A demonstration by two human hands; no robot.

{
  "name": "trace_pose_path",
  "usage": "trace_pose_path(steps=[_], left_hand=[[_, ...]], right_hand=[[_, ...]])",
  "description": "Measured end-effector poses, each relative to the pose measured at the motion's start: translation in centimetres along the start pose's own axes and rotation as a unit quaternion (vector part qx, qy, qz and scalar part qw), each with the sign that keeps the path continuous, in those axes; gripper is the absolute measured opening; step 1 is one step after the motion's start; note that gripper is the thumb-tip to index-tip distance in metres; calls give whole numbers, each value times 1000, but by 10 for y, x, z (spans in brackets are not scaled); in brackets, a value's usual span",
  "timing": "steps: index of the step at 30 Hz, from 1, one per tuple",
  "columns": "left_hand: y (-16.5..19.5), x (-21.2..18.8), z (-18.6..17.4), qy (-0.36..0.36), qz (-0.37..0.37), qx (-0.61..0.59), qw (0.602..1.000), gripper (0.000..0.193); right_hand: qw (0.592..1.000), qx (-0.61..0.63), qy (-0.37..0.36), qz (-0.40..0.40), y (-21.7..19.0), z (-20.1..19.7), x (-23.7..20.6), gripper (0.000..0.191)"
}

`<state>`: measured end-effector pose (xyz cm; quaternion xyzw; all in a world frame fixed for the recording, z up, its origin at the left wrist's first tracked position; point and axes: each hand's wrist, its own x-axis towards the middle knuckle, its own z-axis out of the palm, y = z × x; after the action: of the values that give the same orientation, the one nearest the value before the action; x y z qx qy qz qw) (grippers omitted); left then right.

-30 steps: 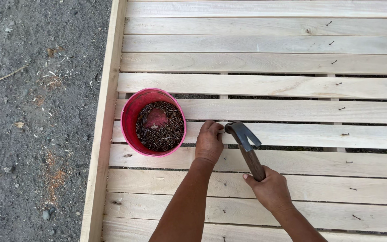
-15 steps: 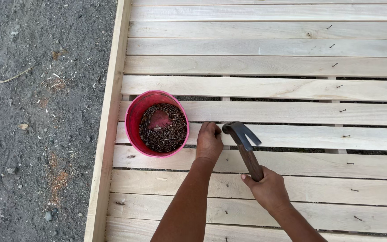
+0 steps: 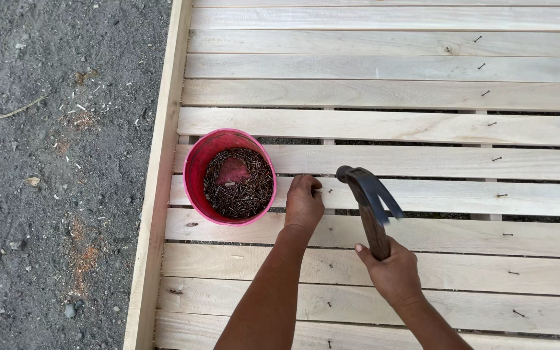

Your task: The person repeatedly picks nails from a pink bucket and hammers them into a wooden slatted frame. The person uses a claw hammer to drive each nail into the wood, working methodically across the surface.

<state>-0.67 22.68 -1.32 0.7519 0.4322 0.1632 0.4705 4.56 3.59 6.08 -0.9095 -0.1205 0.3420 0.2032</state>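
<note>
My left hand (image 3: 304, 204) rests on a pale wooden slat, fingers pinched around a small nail that stands on the wood near its fingertips. My right hand (image 3: 393, 272) grips the wooden handle of a claw hammer (image 3: 367, 198). The dark metal head hangs just right of the left fingertips, a little above the slat. A pink bucket (image 3: 196, 178) full of dark nails sits on the slats directly left of my left hand.
The slatted wooden panel (image 3: 384, 91) lies flat with gaps between its boards. Loose nails lie along its right side (image 3: 495, 159), and nail heads dot the lower boards. A long side rail (image 3: 157, 194) borders dark gravel ground (image 3: 53, 162) on the left.
The hammer head has swung slightly right and its handle stands more upright. My left hand keeps its place by the bucket. The view has shifted slightly.
</note>
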Motion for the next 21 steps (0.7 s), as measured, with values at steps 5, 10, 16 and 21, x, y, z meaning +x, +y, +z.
trace_pose_path(steps=[5, 10, 16, 21], left_hand=[[23, -5, -23, 57, 69, -4, 996, 14], [21, 15, -75, 220, 85, -64, 970, 17], [-11, 38, -97, 173, -62, 120, 976, 22], [-29, 63, -89, 115, -62, 173, 976, 34]], right_hand=[[994, -26, -77, 75, -8, -1, 6, 35], [996, -5, -62, 65, -6, -8, 9, 39], [997, -7, -50, 53, 1, 1, 9, 34], [991, 30, -68, 111, -2, -3, 24, 37]])
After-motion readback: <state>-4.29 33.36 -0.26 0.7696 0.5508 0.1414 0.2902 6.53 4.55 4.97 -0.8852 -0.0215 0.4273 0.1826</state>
